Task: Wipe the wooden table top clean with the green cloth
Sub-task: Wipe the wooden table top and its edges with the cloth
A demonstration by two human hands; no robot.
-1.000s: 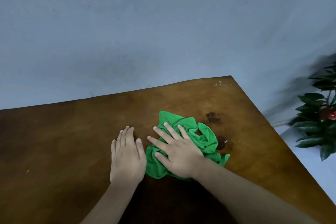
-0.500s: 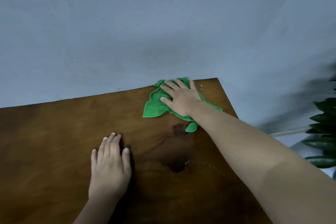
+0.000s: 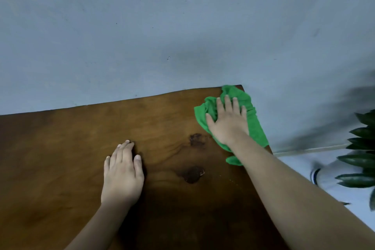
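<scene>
The green cloth (image 3: 254, 119) lies bunched at the far right corner of the wooden table top (image 3: 71, 148), its right side hanging over the table's edge. My right hand (image 3: 228, 122) presses flat on the cloth with fingers spread. My left hand (image 3: 122, 172) rests palm down on the bare wood near the middle, holding nothing. Two dark stains mark the wood: one (image 3: 196, 139) just left of the cloth, another (image 3: 191, 174) closer to me.
A grey-blue wall (image 3: 162, 26) rises right behind the table's far edge. A dark-leaved plant (image 3: 361, 158) stands off the table to the right, over a pale floor. The table's right edge runs diagonally under my right forearm.
My right hand has swept the cloth from the middle of the table out to the far right corner, uncovering the two stains. My left hand stayed flat on the wood.
</scene>
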